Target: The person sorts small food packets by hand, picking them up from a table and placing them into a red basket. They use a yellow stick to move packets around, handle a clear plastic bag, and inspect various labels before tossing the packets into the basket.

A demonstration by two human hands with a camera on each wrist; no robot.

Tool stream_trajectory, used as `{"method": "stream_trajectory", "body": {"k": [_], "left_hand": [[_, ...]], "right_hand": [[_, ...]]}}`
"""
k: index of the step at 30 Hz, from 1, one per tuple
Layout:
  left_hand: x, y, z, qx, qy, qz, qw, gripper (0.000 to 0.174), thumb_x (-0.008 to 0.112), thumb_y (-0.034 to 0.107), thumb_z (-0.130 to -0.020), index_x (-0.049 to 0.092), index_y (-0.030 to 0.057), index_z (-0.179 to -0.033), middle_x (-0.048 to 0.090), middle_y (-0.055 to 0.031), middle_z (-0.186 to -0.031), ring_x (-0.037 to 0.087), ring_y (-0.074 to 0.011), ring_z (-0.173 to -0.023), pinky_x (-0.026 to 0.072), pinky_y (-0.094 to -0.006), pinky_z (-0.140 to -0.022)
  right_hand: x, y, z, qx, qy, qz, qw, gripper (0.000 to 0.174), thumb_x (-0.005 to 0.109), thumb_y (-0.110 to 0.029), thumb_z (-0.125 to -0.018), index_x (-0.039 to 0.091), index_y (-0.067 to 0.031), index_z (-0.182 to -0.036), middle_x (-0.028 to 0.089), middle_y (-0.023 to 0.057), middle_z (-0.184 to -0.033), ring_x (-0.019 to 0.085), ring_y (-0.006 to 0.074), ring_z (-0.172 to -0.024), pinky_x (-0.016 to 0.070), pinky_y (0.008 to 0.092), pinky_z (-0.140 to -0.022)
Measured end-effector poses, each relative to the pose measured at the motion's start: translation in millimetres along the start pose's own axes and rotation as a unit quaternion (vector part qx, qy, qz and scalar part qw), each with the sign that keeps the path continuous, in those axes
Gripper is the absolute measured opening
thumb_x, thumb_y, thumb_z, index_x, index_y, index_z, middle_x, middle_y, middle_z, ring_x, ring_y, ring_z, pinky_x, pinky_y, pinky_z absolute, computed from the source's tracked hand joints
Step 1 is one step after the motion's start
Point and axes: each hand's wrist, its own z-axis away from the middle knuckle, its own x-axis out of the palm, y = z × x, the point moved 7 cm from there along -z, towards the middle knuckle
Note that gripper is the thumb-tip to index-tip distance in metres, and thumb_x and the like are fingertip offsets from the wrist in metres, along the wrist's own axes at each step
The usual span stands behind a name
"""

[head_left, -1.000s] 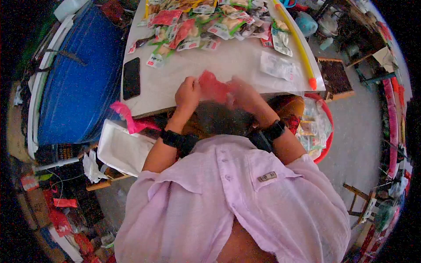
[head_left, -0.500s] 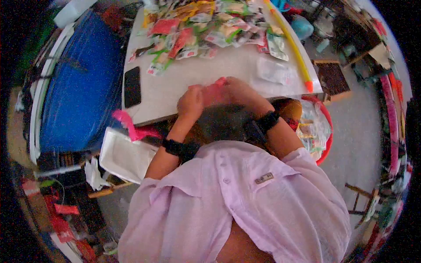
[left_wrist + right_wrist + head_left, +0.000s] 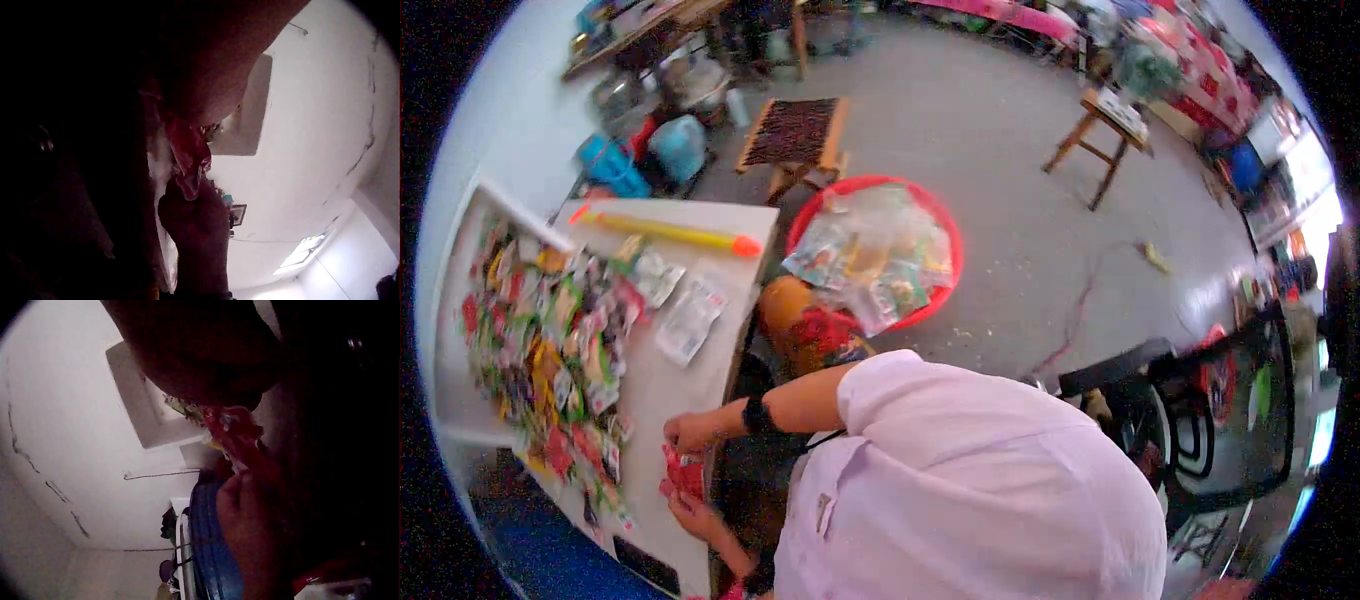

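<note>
Both hands hold a small red packet between them at the table's edge. My right hand pinches its upper end in the head view, and my left hand grips the lower end. In the left wrist view the crumpled red plastic stretches between the hands, dim and dark. Seen from the right wrist, the left thumb and fingers pinch the packet's end. A heap of small colourful packets covers the far part of the white table beside the hands.
A pale plastic packet, a yellow stick with orange ends and a dark phone lie on the table. A red basin full of packets stands on the floor by the knee. Behind it is a wooden stool.
The head view has swung to the right, bringing the basin and floor to the middle. The red packet stays between both hands by the table edge.
</note>
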Motion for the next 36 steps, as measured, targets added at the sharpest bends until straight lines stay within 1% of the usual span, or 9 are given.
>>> {"method": "stream_trajectory", "body": {"k": [1, 7, 9, 11, 15, 20, 28, 33, 36], "left_hand": [[-6, 9, 2, -0.036, -0.002, -0.010, 0.999, 0.025, 0.040, 0.014, -0.078, 0.048, -0.0029, -0.095, 0.049, -0.0177, -0.097, 0.046, -0.0294, -0.090, 0.0351, -0.0335, -0.078], [-12, 0, 3, 0.008, 0.032, 0.042, 0.999, 0.024, 0.039, 0.015, -0.079, 0.048, -0.0027, -0.093, 0.050, -0.0182, -0.093, 0.047, -0.0301, -0.086, 0.0363, -0.0335, -0.075], [-11, -12, -1, -0.028, 0.005, -0.007, 1.000, 0.025, 0.039, 0.016, -0.079, 0.047, -0.0028, -0.093, 0.050, -0.0183, -0.094, 0.047, -0.0299, -0.087, 0.0364, -0.0338, -0.076], [-8, -24, -3, -0.039, -0.003, -0.025, 0.999, 0.026, 0.038, 0.017, -0.080, 0.047, -0.0027, -0.095, 0.049, -0.0184, -0.095, 0.047, -0.0298, -0.088, 0.0365, -0.0340, -0.076], [-18, 0, 1, -0.008, 0.005, 0.022, 1.000, 0.027, 0.038, 0.017, -0.080, 0.045, -0.0024, -0.098, 0.047, -0.0188, -0.099, 0.046, -0.0302, -0.090, 0.0366, -0.0340, -0.076], [-5, -45, -3, -0.048, 0.001, 0.064, 0.997, 0.028, 0.039, 0.017, -0.080, 0.044, -0.0027, -0.099, 0.046, -0.0184, -0.097, 0.045, -0.0307, -0.088, 0.0366, -0.0344, -0.076], [-5, -45, -1, -0.076, -0.027, 0.037, 0.996, 0.024, 0.039, 0.015, -0.080, 0.045, -0.0035, -0.093, 0.045, -0.0176, -0.094, 0.045, -0.0301, -0.084, 0.0371, -0.0343, -0.074], [-13, -27, 1, 0.009, 0.001, 0.039, 0.999, 0.024, 0.040, 0.015, -0.080, 0.045, -0.0042, -0.093, 0.045, -0.0178, -0.094, 0.045, -0.0293, -0.084, 0.0370, -0.0342, -0.074], [-12, -33, 0, -0.021, -0.011, 0.075, 0.997, 0.026, 0.040, 0.015, -0.080, 0.045, -0.0044, -0.095, 0.046, -0.0179, -0.096, 0.046, -0.0283, -0.085, 0.0368, -0.0342, -0.075]], "right_hand": [[0, -5, -3, -0.086, -0.010, 0.081, 0.993, 0.022, 0.051, -0.009, -0.055, 0.052, -0.0014, -0.076, 0.052, 0.0072, -0.059, 0.050, 0.0177, -0.051, 0.0394, 0.0309, -0.042], [25, 30, -20, 0.032, 0.037, -0.006, 0.999, 0.024, 0.052, -0.010, -0.056, 0.051, -0.0008, -0.077, 0.053, 0.0103, -0.064, 0.050, 0.0182, -0.055, 0.0395, 0.0314, -0.044], [30, 24, -19, -0.065, 0.082, 0.102, 0.989, 0.021, 0.052, -0.009, -0.056, 0.052, -0.0009, -0.076, 0.053, 0.0108, -0.064, 0.049, 0.0178, -0.055, 0.0390, 0.0313, -0.045], [32, 10, -10, -0.009, -0.032, 0.060, 0.998, 0.020, 0.052, -0.009, -0.057, 0.052, -0.0010, -0.076, 0.053, 0.0105, -0.063, 0.048, 0.0177, -0.054, 0.0385, 0.0317, -0.045], [39, 7, -5, -0.062, 0.131, 0.029, 0.989, 0.017, 0.051, -0.008, -0.059, 0.052, -0.0008, -0.074, 0.052, 0.0099, -0.062, 0.047, 0.0171, -0.053, 0.0378, 0.0319, -0.044], [68, 31, -28, 0.045, -0.024, 0.014, 0.999, 0.015, 0.049, -0.006, -0.060, 0.051, -0.0001, -0.073, 0.054, 0.0112, -0.065, 0.049, 0.0185, -0.057, 0.0392, 0.0334, -0.048], [91, 35, -63, -0.198, -0.072, 0.317, 0.925, 0.015, 0.053, -0.010, -0.059, 0.054, -0.0006, -0.071, 0.056, 0.0130, -0.069, 0.053, 0.0227, -0.062, 0.0411, 0.0344, -0.052], [70, 2, -18, -0.064, 0.072, 0.134, 0.986, 0.016, 0.056, -0.014, -0.058, 0.053, -0.0021, -0.068, 0.056, 0.0116, -0.067, 0.052, 0.0225, -0.060, 0.0409, 0.0344, -0.052], [83, 29, -38, 0.024, 0.010, -0.005, 1.000, 0.012, 0.052, -0.013, -0.060, 0.053, -0.0027, -0.067, 0.054, 0.0110, -0.064, 0.050, 0.0224, -0.057, 0.0399, 0.0344, -0.050]]}}
